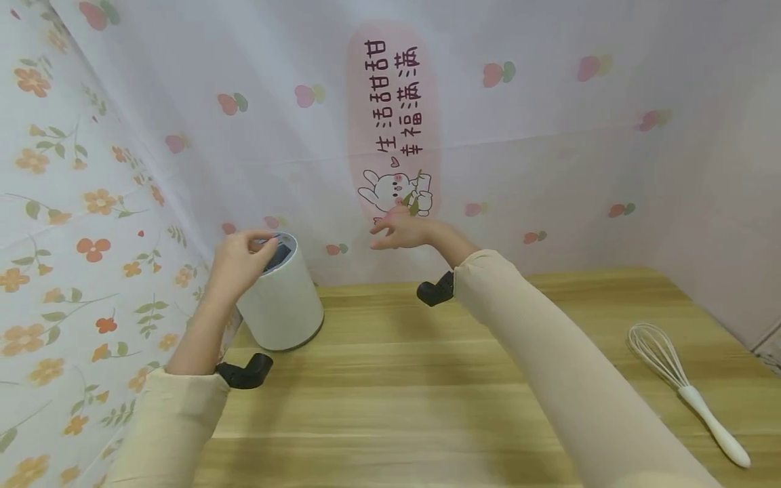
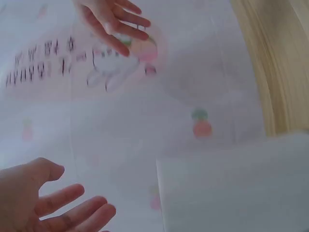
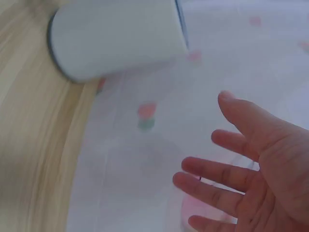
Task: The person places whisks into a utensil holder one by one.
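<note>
My left hand is raised in front of the top of a white cylindrical container, which stands at the table's back left. The container has a dark opening, partly covered by that hand in the head view. In the left wrist view the left hand's fingers are loosely spread and hold nothing. My right hand hovers above the table's back edge, before the printed rabbit on the curtain. Its fingers are spread apart, with nothing between them, in the right wrist view.
A white whisk lies on the wooden table at the right. A curtain with a printed rabbit hangs behind the table. Floral cloth borders the left side.
</note>
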Motion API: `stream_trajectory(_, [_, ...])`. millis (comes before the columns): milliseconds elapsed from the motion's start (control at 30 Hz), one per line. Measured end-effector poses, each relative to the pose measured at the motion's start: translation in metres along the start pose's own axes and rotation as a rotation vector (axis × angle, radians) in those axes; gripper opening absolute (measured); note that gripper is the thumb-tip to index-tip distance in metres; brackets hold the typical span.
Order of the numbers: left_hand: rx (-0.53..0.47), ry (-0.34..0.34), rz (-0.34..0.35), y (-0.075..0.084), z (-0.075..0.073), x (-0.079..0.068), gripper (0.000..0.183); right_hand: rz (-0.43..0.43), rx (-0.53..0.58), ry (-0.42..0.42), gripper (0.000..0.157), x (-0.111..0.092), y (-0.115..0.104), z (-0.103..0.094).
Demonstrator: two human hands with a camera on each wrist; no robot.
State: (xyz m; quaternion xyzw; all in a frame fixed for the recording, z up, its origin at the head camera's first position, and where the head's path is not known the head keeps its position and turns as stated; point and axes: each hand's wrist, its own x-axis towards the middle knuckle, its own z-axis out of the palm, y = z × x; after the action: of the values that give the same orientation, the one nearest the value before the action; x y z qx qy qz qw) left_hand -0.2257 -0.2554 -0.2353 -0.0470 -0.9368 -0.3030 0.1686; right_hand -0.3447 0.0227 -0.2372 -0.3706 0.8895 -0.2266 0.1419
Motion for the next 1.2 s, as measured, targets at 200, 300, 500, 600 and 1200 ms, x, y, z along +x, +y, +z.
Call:
stream_trajectory(200, [0.015, 0.048, -0.171, -0.049, -0.028, -0.014, 0.047, -0.048, 0.067, -0.011, 0.047, 0.051, -0.04, 0.011])
stream_trajectory(300, [0.008, 0.017, -0.224, -0.07, -0.026, -0.013, 0.049, -0.066, 0.072, 0.038, 0.046, 0.074, -0.051, 0.02])
stream_trajectory(500, [-0.047, -0.046, -0.258, -0.101, -0.015, -0.006, 0.058, -0.07, 0.162, 0.102, 0.047, 0.119, -0.068, 0.044])
stream_trajectory(600, [-0.098, -0.069, -0.275, -0.107, -0.009, -0.003, 0.061, -0.093, 0.123, 0.144, 0.045, 0.134, -0.072, 0.055])
stream_trajectory(1200, [-0.26, 0.047, -0.236, -0.111, 0.021, -0.004, 0.06, -0.092, 0.194, 0.314, 0.036, 0.127, -0.041, 0.083])
